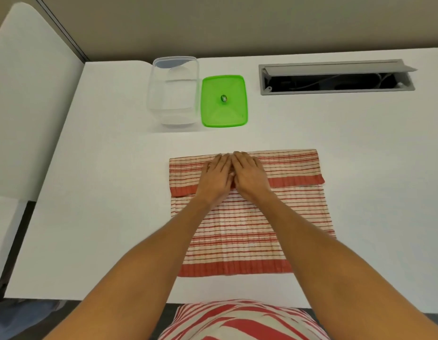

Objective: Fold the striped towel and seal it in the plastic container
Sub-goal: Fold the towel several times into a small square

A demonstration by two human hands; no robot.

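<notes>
A red-and-cream striped towel lies flat on the white table, its far edge folded back toward me into a band across the top. My left hand and my right hand lie side by side, fingers straight, pressing on the middle of that folded band. A clear plastic container stands open at the far side of the table. Its green lid lies flat on the table just right of it.
A grey cable hatch with its flap raised is set into the table at the far right. A white panel borders the table's left side. The table's near edge is close to my body.
</notes>
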